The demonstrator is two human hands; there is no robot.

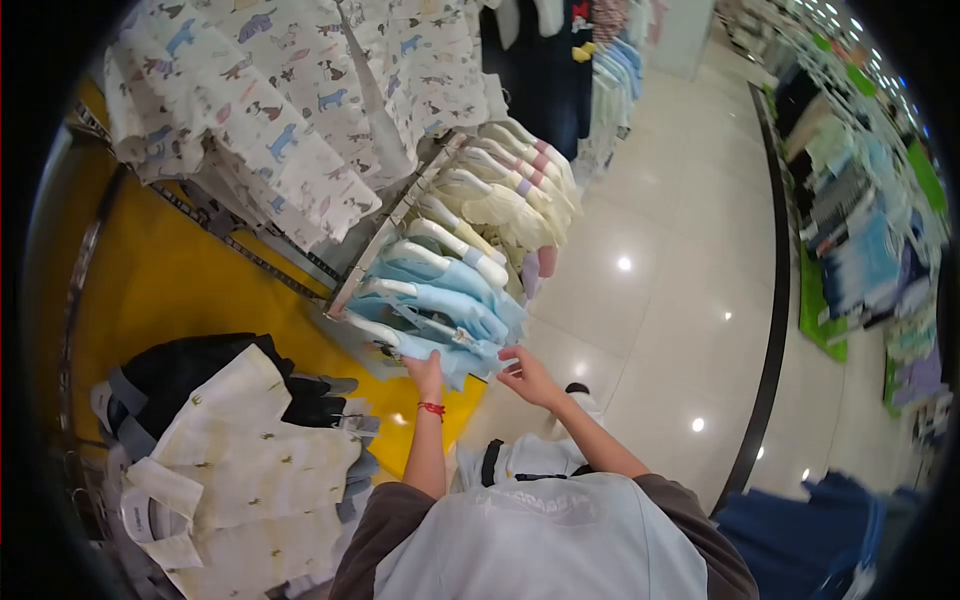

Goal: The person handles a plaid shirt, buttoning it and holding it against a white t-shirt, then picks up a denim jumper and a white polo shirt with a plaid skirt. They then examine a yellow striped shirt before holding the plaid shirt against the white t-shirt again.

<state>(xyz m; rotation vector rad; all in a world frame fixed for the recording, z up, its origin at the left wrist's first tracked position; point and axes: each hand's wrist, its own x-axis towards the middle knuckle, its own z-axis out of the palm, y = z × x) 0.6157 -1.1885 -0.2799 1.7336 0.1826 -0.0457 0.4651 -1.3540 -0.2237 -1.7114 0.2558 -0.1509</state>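
My left hand (426, 374), with a red bracelet on its wrist, holds the lower front part of a light blue garment (455, 352). This garment hangs on a white hanger (370, 327) at the near end of a rail. My right hand (529, 376) is at the garment's outer edge, its fingers bent and apart; whether they touch the cloth is hard to make out. More light blue clothes (450, 284) hang just behind, followed by cream ones (505, 208) on white hangers.
A metal rail frame (395, 220) carries these clothes. Animal-print clothes (290, 110) hang at upper left above a yellow platform (290, 340). A cream patterned shirt (260, 470) hangs at lower left. Tiled aisle (650, 300) lies to the right, with clothes racks (860, 230) beyond.
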